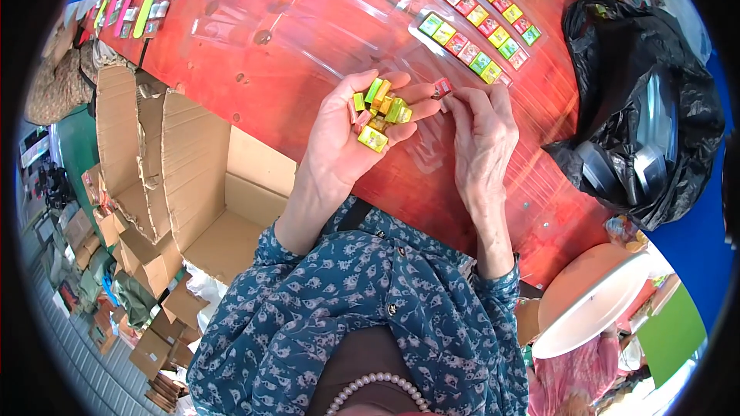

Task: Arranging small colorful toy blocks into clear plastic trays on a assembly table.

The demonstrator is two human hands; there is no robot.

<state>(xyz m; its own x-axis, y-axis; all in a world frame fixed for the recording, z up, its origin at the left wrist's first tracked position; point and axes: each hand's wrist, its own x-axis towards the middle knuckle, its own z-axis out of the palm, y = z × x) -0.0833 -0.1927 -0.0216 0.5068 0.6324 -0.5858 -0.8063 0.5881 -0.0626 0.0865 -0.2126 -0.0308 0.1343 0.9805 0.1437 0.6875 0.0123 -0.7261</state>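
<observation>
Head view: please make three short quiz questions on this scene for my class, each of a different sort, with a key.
1. Which hand cradles the pile of small pieces?
2. What colour is the single piece at the fingertips of the right hand: A blue, B red, C green?
3. True or false: the black bag lies on the picture's right side.

Key: 1 the left hand; 2 B; 3 true.

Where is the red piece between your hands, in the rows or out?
Out: the red piece is between the left hand and right hand, apart from the rows.
</observation>
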